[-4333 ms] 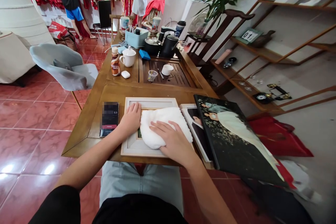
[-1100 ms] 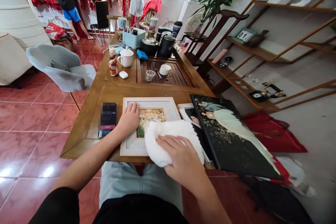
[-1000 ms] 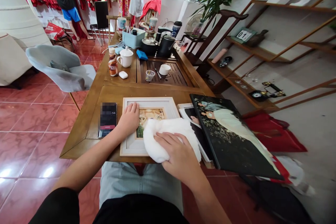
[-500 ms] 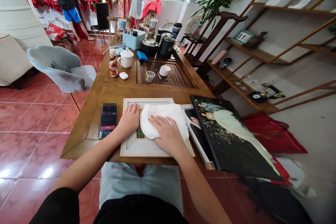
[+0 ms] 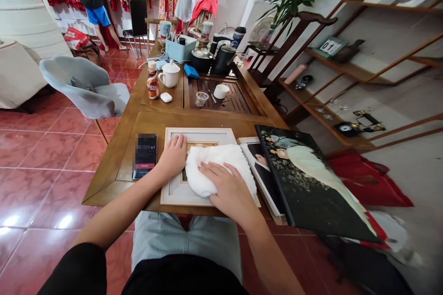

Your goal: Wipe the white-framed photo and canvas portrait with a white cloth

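Observation:
A pale picture frame lies flat at the table's front edge, its inner picture partly covered. Across its middle and right side spreads a fluffy white cloth. My right hand rests on this cloth with its fingers stretched out, pressing from above; its thumb is hard to make out. On the frame's left border lies my left hand, flat, its fingers extended and fairly close together. To the left of the frame is a phone, its screen lit.
A large photo panel leans over a smaller framed photo at right, overhanging the wooden table. Beyond are a bottle, lidded mug, white cup and black kettle. Two people stand far back.
My right hand and the cloth have shifted toward me and to the right across the frame, uncovering more of its upper part. My left hand stays on the left border. The view has turned slightly.

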Demonstrator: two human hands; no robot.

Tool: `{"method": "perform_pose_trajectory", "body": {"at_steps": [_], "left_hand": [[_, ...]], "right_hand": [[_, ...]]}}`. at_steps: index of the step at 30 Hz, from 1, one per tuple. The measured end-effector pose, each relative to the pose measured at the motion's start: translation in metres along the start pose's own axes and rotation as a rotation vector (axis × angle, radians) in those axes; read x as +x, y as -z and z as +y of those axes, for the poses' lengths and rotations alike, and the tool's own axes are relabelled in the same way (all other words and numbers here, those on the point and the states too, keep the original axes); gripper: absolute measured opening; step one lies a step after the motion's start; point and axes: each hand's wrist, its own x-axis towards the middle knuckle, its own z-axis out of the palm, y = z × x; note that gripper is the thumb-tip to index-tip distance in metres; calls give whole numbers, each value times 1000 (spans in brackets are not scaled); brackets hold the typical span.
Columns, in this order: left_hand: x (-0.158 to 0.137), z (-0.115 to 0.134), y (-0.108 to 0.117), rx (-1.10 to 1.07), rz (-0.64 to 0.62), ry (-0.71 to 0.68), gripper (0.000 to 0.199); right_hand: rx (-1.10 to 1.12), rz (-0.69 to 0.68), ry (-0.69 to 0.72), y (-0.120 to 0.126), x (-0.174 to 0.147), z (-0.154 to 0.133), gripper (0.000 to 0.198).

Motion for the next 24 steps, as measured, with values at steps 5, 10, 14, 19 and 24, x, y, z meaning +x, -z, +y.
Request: {"method": "perform_pose_trajectory", "body": {"at_steps": [5,10,14,19,24], "left_hand": [[0,0,0,-20,35,10,51],[-1,0,3,-26,5,6,53],[-1,-1,1,-29,11,0,54],[-1,-1,-1,-18,21,-11,55],[0,-1,-1,-18,8,-11,55]], "right_hand": [[-56,50,-111,-8,30,3,70],[-49,17,-102,-6,24,-3,72],[21,-16,-46,1,-6,-13,72],[46,-23,-36,7,-30,-21,70],[19,-7,-40,2,-6,-12,70]]}}
